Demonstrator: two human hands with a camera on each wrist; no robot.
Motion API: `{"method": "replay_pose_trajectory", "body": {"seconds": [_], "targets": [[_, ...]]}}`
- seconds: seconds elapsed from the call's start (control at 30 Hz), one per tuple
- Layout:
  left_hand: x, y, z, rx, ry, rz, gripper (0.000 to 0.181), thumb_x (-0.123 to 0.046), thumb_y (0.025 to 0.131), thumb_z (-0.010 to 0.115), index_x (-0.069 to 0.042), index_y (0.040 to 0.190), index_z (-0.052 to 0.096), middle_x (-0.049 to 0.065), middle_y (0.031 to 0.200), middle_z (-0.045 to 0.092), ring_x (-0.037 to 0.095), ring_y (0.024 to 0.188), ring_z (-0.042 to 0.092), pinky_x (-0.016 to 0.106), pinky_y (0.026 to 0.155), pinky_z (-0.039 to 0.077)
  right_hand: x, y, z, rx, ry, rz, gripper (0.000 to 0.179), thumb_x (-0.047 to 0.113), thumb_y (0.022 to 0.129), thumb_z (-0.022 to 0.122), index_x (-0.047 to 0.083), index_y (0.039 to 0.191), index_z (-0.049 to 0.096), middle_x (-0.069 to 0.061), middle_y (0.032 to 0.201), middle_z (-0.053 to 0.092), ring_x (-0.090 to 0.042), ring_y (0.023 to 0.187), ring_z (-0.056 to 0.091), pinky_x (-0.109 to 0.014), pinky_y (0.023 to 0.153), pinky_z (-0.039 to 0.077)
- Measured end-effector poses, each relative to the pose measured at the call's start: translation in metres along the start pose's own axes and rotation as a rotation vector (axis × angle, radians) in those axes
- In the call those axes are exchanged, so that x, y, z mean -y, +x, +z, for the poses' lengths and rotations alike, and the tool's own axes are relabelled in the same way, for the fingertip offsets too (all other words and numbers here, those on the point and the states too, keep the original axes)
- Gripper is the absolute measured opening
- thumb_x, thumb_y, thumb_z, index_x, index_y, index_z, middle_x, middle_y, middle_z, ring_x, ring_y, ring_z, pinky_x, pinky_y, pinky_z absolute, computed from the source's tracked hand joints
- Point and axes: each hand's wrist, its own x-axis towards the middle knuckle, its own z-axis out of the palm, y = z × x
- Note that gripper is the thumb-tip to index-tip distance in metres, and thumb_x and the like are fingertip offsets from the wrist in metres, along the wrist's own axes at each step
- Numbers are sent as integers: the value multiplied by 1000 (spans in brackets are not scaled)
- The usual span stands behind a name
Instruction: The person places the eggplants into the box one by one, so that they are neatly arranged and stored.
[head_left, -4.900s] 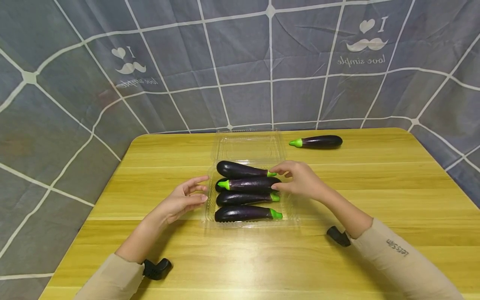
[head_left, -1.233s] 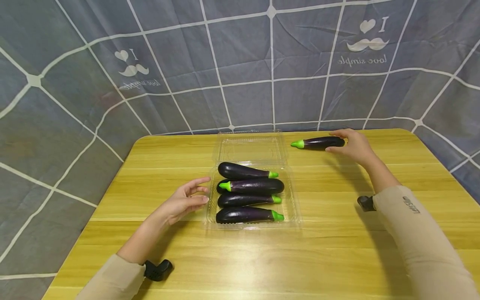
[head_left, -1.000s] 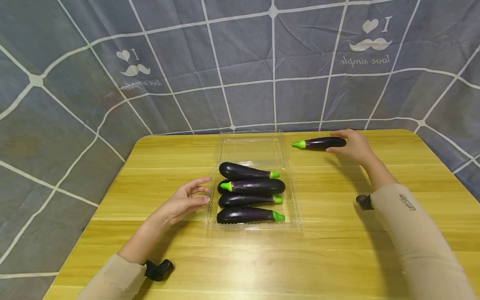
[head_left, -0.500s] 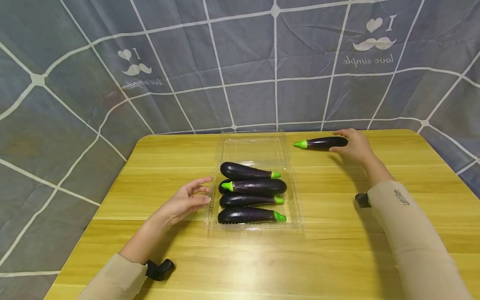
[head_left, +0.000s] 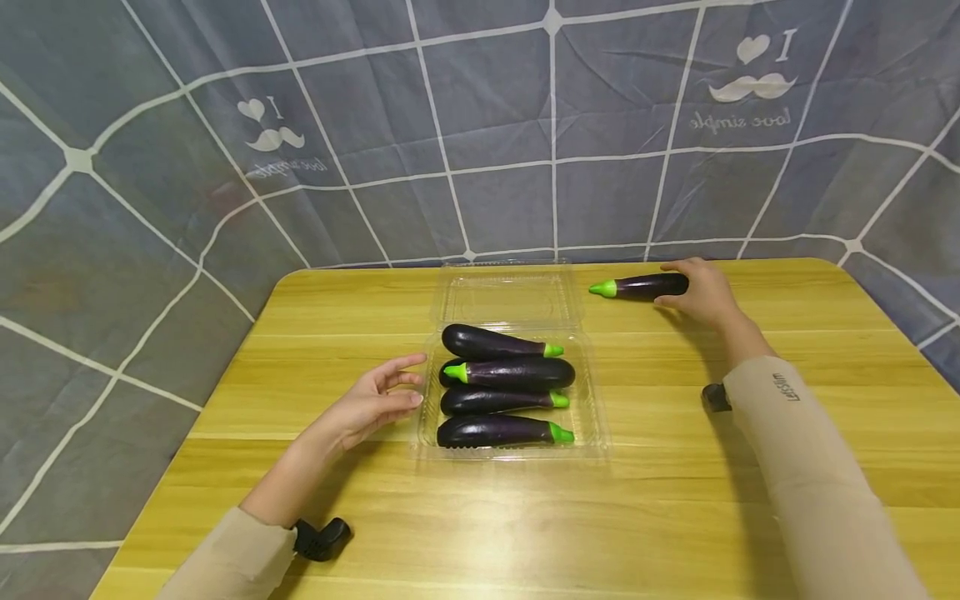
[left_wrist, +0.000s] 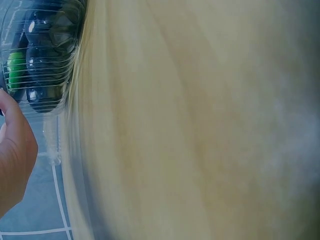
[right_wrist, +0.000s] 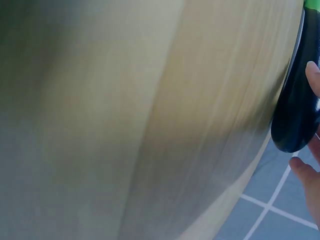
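Observation:
In the head view my right hand [head_left: 703, 292] has its thumb and fingers around the rounded end of a dark purple eggplant [head_left: 636, 287], which lies on the table with its green stem pointing left. In the right wrist view the thumb lies against this eggplant [right_wrist: 298, 95], and part of the hand is cut off by the frame. Several more eggplants [head_left: 498, 431] lie in a clear plastic clamshell container [head_left: 588, 450], one stacked on top of the others with its stem to the left. Beside the container's left wall my left hand [head_left: 371, 402] rests with relaxed fingers, holding nothing.
The container's clear lid [head_left: 506, 297] lies folded back towards the rear edge. Everything stands on a wooden table [head_left: 337, 308]. A grey grid-patterned cloth [head_left: 495, 117] hangs behind and along the sides. A black wrist device [head_left: 321, 540] is on the left sleeve.
My right hand left the container area and reached the lone eggplant at the back right. Just now it slid slightly left over the rounded end. The left hand stayed by the container.

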Motion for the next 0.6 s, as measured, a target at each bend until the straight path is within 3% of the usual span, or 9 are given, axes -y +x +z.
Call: {"method": "replay_pose_trajectory", "body": {"seconds": [0.3,0.6], "targets": [[-1,0,1,-1,-4,-5,66,7,86,55,0,145,24,7,111,47,9,82,58,22,78,51,-9,2,5,-34,33,-11,58,26,76,76,-3,122,55,-32,114,47,-49,106,42,-59,91,34],[-2,0,1,-4,-21,0,66,8,86,55,0,145,25,7,109,47,9,82,58,22,76,52,-4,4,4,-25,-20,-17,52,14,73,78,-8,115,57,-32,107,52,-47,101,48,-59,87,37]]}}
